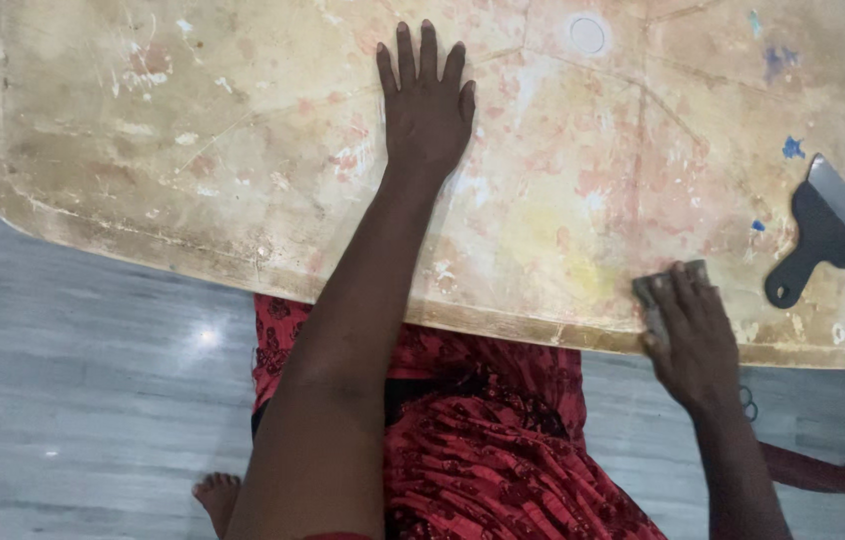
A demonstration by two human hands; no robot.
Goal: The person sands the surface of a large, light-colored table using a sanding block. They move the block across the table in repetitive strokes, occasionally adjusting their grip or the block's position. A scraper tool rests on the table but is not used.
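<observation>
A worn, stained cream tabletop (193,150) fills the upper part of the head view. My left hand (426,105) lies flat on it, palm down, fingers together and pointing away from me, holding nothing. My right hand (695,340) presses a small grey sanding pad (651,300) against the table's near edge, fingers curled over it. A putty scraper (823,235) with a black handle and a metal blade lies on the tabletop to the right of my right hand, untouched.
A small round white cap (588,34) sits in the tabletop near the far edge. Blue paint flecks (793,148) dot the right side. Below the table are a grey tiled floor (73,400), my red patterned clothing (483,440) and a bare foot (218,495).
</observation>
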